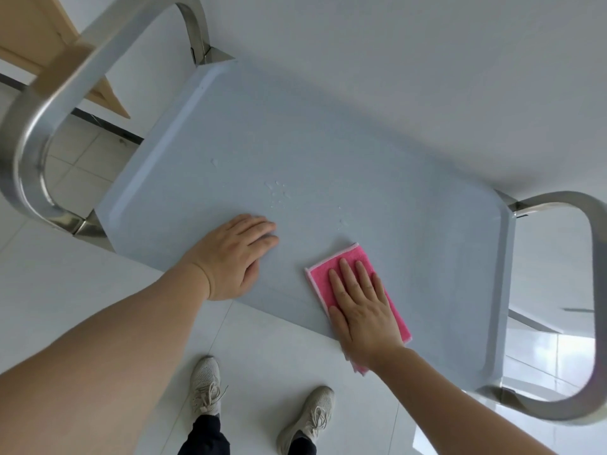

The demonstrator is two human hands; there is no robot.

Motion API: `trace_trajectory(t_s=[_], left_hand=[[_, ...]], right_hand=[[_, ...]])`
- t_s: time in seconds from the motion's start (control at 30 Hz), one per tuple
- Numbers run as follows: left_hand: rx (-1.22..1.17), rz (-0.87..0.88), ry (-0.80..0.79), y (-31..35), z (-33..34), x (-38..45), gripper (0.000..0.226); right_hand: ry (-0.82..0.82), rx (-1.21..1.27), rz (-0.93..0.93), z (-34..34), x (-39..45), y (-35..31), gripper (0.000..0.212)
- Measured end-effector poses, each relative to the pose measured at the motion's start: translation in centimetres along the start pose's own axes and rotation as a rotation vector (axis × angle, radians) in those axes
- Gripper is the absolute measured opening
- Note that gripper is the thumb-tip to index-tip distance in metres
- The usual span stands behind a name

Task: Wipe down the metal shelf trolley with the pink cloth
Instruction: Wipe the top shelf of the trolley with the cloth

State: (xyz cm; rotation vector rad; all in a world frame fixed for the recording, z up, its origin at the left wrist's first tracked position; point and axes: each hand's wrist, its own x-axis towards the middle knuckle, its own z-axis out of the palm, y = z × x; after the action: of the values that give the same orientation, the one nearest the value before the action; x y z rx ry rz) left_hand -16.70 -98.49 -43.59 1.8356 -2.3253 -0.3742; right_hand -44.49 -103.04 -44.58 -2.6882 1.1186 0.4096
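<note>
From the head view I am looking straight down on the metal shelf trolley (328,165), its pale grey top shelf filling the middle of the frame with a raised lip running round it. The pink cloth (331,267) is lying flat on that shelf near the edge closest to me, at about five o'clock from the shelf's centre, with one end hanging just over the near edge. My right hand (361,307) is lying on top of the cloth, palm down, fingers straight and slightly spread, pressing it onto the shelf; this grip is flat rather than curled round anything. My left hand (235,254) is resting on the bare shelf at about seven o'clock from the centre, well apart from the cloth, fingers extended and close together, palm down, holding nothing. A scatter of water droplets (277,192) is sitting on the shelf just beyond the left hand, toward twelve o'clock from it. Curved steel handle bars are standing at both ends: one (49,103) at nine o'clock, another (596,290) at three o'clock. Below the shelf, at six o'clock, two beige sneakers (205,385) are standing on the white tiled floor (82,284).
</note>
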Motion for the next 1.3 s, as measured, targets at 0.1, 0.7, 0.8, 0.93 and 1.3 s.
trace_trajectory(t_s=[0.1, 0.7, 0.8, 0.93, 1.3], left_hand=[[-0.013, -0.011, -0.005, 0.0, 0.0, 0.0, 0.049], [-0.049, -0.017, 0.007, -0.4, 0.3, 0.0, 0.048], [-0.060, -0.015, 0.021, -0.5, 0.3, 0.0, 0.048], [-0.061, -0.016, 0.020, -0.5, 0.2, 0.1, 0.048], [-0.065, -0.018, 0.036, -0.5, 0.4, 0.3, 0.047]], right_hand=[[0.001, -0.014, -0.017, -0.3, 2.0, 0.9, 0.058], [0.181, 0.026, 0.272, -6.2, 18.4, 12.0, 0.064], [0.188, 0.036, 0.299, -6.7, 19.7, 12.5, 0.064], [0.193, 0.051, 0.389, -7.0, 21.4, 11.8, 0.059], [0.179, 0.011, 0.205, -6.4, 22.7, 6.7, 0.058]])
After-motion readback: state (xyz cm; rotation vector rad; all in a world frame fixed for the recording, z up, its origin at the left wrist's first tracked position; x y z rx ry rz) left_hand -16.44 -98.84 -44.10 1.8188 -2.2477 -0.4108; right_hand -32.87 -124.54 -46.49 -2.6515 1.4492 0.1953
